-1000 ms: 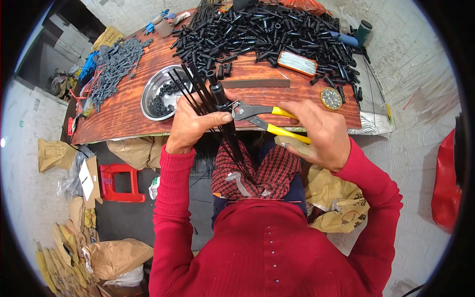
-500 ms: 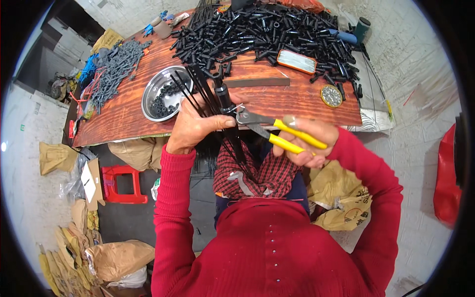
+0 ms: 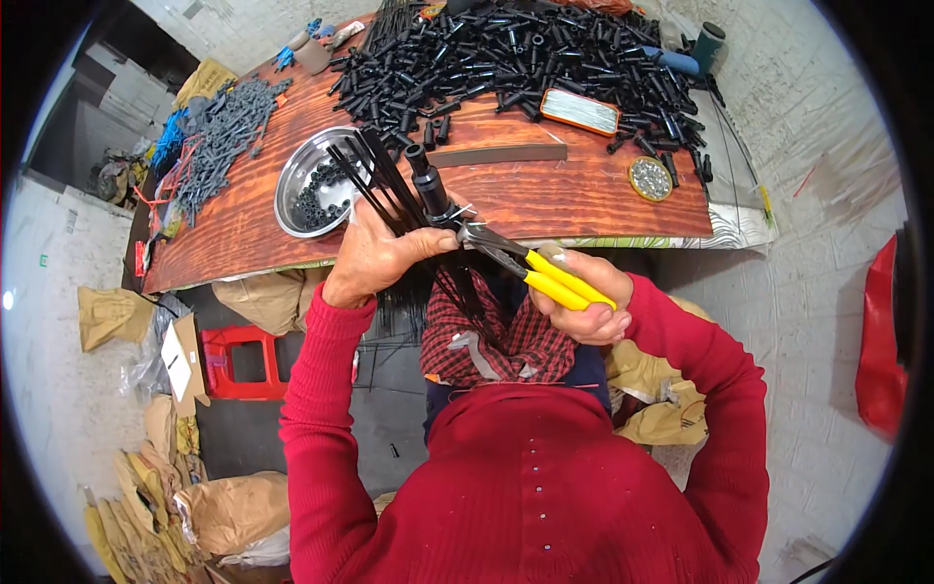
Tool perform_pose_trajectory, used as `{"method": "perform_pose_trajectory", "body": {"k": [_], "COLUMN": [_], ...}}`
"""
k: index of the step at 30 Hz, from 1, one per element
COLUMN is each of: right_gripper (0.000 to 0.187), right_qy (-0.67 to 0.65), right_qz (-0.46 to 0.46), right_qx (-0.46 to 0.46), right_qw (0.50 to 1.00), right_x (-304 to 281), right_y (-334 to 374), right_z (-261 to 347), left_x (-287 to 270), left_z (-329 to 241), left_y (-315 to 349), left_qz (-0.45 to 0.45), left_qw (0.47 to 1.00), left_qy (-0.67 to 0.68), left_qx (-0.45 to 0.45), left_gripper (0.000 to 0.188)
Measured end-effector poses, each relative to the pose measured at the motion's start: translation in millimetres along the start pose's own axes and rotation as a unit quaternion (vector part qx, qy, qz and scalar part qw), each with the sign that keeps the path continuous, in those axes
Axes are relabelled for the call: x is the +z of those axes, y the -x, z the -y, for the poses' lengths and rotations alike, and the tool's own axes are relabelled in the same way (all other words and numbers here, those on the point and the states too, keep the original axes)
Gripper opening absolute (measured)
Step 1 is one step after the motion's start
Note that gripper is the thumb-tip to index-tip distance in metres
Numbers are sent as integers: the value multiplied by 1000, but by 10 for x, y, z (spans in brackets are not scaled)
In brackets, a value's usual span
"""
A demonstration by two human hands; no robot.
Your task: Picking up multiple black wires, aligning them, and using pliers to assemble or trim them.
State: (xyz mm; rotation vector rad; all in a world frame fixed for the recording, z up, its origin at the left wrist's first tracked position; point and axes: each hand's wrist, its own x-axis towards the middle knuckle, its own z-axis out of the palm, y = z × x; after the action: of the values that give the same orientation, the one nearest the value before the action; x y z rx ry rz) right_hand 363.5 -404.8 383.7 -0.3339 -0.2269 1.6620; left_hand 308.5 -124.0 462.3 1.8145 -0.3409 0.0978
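My left hand (image 3: 381,255) is closed around a bundle of thin black rods (image 3: 389,195). A black tubular part (image 3: 428,183) stands up from the bundle, close by my left thumb. My right hand (image 3: 584,297) grips pliers with yellow handles (image 3: 562,279), the handles squeezed close together. The pliers' jaws sit just below the black tubular part, by my left thumb tip. A short, thin pale wire end (image 3: 467,210) sticks out there. What exactly the jaws pinch is too small to tell.
On the wooden table (image 3: 623,209) lie a large heap of black tubes (image 3: 486,63), grey parts (image 3: 226,136), a metal bowl of small black rings (image 3: 288,200), a flat bar (image 3: 501,155), a tin of thin pale pins (image 3: 581,112) and a round dish (image 3: 650,179). A red stool (image 3: 219,365) stands at left.
The pliers' handles have closed from spread to nearly together. My right hand has shifted left and slightly down, while my left hand still holds the rods.
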Motion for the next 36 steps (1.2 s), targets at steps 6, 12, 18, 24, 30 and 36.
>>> {"method": "perform_pose_trajectory", "body": {"k": [6,12,18,24,30,36], "right_gripper": [57,39,74,58,54,56], "right_qy": [394,868,221,529,858,365], "right_qz": [-155,-287,-214,-269,-327,-240], "right_qx": [-54,-264,73,1,-184,51], "right_qw": [904,307,949,805,351,898], "right_x": [353,624,609,681,980,1052], "right_y": [51,104,193,119,164,274], "right_z": [271,280,375,370,261,400], "left_x": [-12,19,-28,-24,50,78], "left_z": [24,63,-23,-22,7,-53], "left_y": [-12,-29,-19,10,-38,-51], "left_qz": [-41,-58,12,-31,-52,-5], "left_qw": [998,997,999,998,996,998], "left_qy": [-27,-2,13,-18,-24,-1], "left_qx": [-44,-49,-34,-55,-66,-64], "left_gripper": [27,28,30,28,30,31]}}
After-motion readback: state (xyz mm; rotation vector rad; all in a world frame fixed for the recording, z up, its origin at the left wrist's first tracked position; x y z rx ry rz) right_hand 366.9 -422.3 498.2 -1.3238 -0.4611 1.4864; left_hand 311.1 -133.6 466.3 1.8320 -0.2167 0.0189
